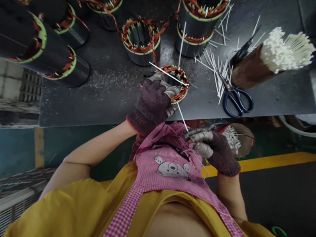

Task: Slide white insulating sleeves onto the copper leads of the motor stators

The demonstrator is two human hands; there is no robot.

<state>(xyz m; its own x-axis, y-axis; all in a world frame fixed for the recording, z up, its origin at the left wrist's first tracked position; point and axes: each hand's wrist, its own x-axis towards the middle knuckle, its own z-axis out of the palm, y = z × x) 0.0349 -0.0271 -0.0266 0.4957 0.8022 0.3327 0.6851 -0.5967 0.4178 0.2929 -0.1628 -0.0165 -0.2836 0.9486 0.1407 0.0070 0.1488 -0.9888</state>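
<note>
A small motor stator [182, 95] with orange-brown copper windings stands at the table's front edge. My left hand [152, 102], in a dark glove with grey-taped fingers, grips its near left side; some fingertips are hidden at the opening. White cable ties stick out from its windings, one lying across the top [168, 73] and another pointing away from me [182, 43]. Below the stator, a white tie's tail [182, 116] runs toward my right hand [210, 143]. That hand, gloved and taped likewise, is closed with its fingertips pinched on the tail's end.
More wound stators [142, 41] stand behind and lie stacked at left. Right of my work are loose cable ties [221, 78], blue-handled scissors [237, 102], a dark pointed tool [243, 50] and a brown holder [246, 70] full of ties. A container of white clippings [231, 139] sits below the edge.
</note>
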